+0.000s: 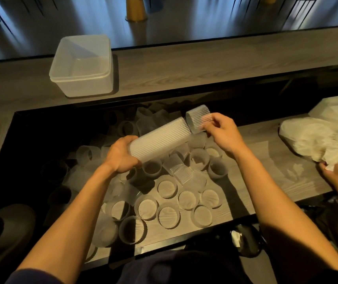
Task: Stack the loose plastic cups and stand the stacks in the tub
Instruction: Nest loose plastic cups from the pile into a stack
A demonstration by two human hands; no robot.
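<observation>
Left hand has its fingers wrapped round the base of a long ribbed stack held over the worktop, right hand pinching one cup at its tip, and they look light, thin and crushable, so I'd grip the sides gently.

The long stack of ribbed translucent plastic cups looks milky, with fine ridges running along its length. The single clear ribbed plastic cup is glassier and catches glints of light. The loose frosted plastic cups are hazy and matt, with crimped rims. The square translucent plastic tub is smooth and softly sheened. The grey wood-grain table is matt. The crumpled white sheets could be paper or thin plastic.
</observation>
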